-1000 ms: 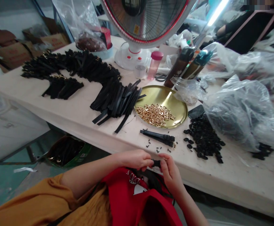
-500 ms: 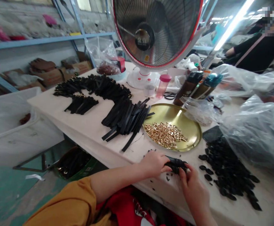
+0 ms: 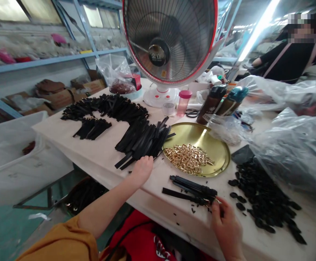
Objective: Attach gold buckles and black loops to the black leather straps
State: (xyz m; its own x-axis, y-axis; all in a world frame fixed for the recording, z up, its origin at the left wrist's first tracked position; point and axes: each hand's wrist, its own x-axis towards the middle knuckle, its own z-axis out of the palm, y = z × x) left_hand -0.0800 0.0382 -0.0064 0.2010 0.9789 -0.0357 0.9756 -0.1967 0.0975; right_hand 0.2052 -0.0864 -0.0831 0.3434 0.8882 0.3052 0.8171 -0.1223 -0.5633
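My left hand [image 3: 143,169] is at the near edge of a pile of flat black straps [image 3: 144,143], its fingers closed around the end of one strap; the fingertips are partly hidden. On the table's front part lies a small bundle of black straps [image 3: 192,188] with metal fittings at the right end. My right hand [image 3: 225,221] pinches that end, thumb and forefinger together on a strap's fitting. Behind the bundle, a gold-coloured round tray [image 3: 220,159] carries a heap of small gold metal fittings [image 3: 189,157].
Small black pieces [image 3: 263,192] are heaped at the right beside clear plastic bags [image 3: 299,145]. Finished-looking straps with fittings [image 3: 106,105] lie at the back left. A fan [image 3: 168,43], a pink-lidded bottle [image 3: 184,103] and scissors [image 3: 192,113] stand or lie behind. A person [image 3: 288,61] is at the far right.
My left hand has left the bundle and moved left to the strap pile. My right hand stays at the bundle's fitting end, slightly lower. The bundle now lies uncovered on the table.
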